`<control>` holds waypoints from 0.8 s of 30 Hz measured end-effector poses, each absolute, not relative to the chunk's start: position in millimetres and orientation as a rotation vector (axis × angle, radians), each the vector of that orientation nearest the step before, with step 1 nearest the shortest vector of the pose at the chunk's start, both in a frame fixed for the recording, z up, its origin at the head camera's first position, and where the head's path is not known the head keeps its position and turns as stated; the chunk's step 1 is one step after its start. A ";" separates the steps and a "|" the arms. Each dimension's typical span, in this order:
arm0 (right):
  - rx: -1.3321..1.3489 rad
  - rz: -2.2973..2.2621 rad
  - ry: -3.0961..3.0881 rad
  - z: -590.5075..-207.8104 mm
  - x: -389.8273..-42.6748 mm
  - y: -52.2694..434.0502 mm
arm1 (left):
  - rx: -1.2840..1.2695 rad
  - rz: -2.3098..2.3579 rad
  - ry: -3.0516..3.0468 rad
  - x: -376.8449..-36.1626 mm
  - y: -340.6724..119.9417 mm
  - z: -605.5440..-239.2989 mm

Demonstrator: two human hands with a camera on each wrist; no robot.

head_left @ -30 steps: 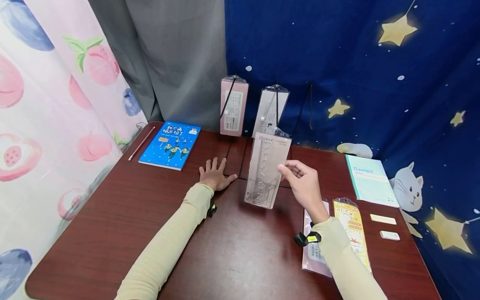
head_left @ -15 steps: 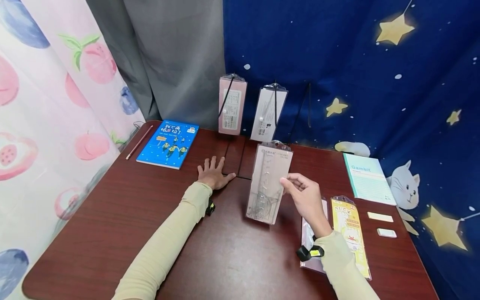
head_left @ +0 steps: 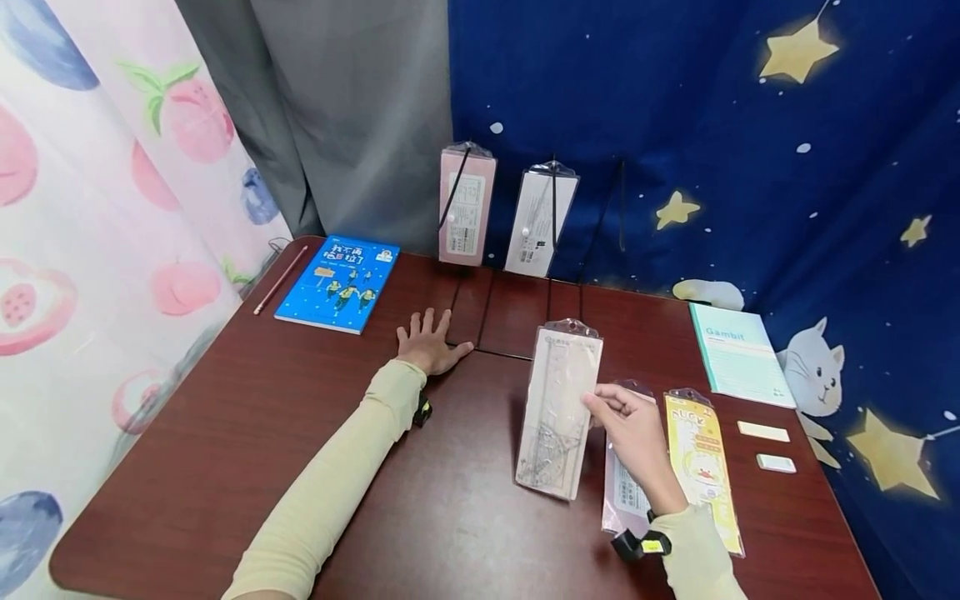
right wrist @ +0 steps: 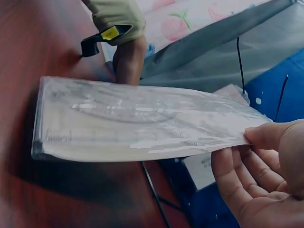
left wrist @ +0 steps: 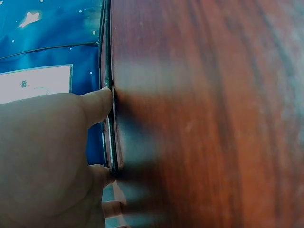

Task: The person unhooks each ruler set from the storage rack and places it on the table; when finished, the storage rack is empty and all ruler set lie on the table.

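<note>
right hand (head_left: 633,429) pinches the clear ruler-set packet (head_left: 558,408) by its right edge, thumb on top and fingers underneath, holding it tilted just above the dark red table (head_left: 225,417). from the right wrist view the packet (right wrist: 137,118) hangs over the wood; whether its lower end touches the surface i cannot tell, as the angle is poor. left hand (head_left: 430,343) lies flat on the table with fingers spread and straight, holding nothing, well apart from the right hand. in the left wrist view its fingertips (left wrist: 97,104) press at a seam in the tabletop. just beside the right hand lie a pink packet (head_left: 626,479) and a yellow packet (head_left: 701,467). a blue book (head_left: 337,283) sits at the far left, a green notebook (head_left: 738,354) at the far right.
</note>
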State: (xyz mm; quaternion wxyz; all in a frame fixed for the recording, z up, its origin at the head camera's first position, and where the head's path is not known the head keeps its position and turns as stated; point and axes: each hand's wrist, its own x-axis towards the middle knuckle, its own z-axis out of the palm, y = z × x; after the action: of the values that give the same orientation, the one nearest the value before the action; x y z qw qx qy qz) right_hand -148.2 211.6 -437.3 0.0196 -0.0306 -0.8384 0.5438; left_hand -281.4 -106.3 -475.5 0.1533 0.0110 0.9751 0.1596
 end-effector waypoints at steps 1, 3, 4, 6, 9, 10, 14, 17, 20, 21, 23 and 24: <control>-0.110 1.687 -2.613 -438.3 -146.0 214.1 | 0.032 0.454 2.798 -282.0 -105.7 -476.3; -0.144 1.689 -2.629 -440.1 -141.9 218.5 | 0.034 0.449 2.802 -283.0 -105.3 -477.1; -0.161 1.693 -2.631 -441.0 -140.4 220.3 | 0.035 0.449 2.803 -283.4 -105.2 -477.3; -0.189 1.700 -2.641 -443.4 -138.1 223.7 | 0.032 0.448 2.802 -283.8 -105.1 -477.1; -0.201 1.672 -2.656 -448.8 -136.6 228.1 | 0.030 0.454 2.799 -283.3 -105.1 -476.4; -0.195 1.653 -2.660 -451.0 -137.2 229.2 | 0.029 0.458 2.798 -283.3 -105.6 -476.1; -0.154 1.536 -2.688 -461.4 -139.6 232.9 | 0.034 0.478 2.797 -282.9 -107.0 -475.5; -0.127 1.459 -2.704 -468.4 -141.1 234.4 | 0.035 0.483 2.797 -282.3 -107.3 -475.3; -0.121 1.386 -2.735 -472.0 -142.1 234.5 | 0.035 0.481 2.796 -281.4 -106.7 -474.5; -0.129 1.364 -2.750 -472.2 -142.2 234.1 | 0.035 0.478 2.795 -281.0 -106.4 -474.1; -0.151 1.317 -2.792 -471.6 -142.4 233.2 | 0.035 0.473 2.792 -280.6 -105.6 -473.6; -0.163 1.300 -2.813 -471.0 -142.3 232.7 | 0.035 0.470 2.790 -280.4 -105.2 -473.4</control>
State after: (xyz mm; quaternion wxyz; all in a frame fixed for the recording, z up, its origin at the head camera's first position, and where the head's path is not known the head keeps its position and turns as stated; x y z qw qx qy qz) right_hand -142.3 232.7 -471.0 0.0193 -0.0526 -0.9064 0.4187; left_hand -280.4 -105.2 -473.4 0.1553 0.0121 0.9741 0.1641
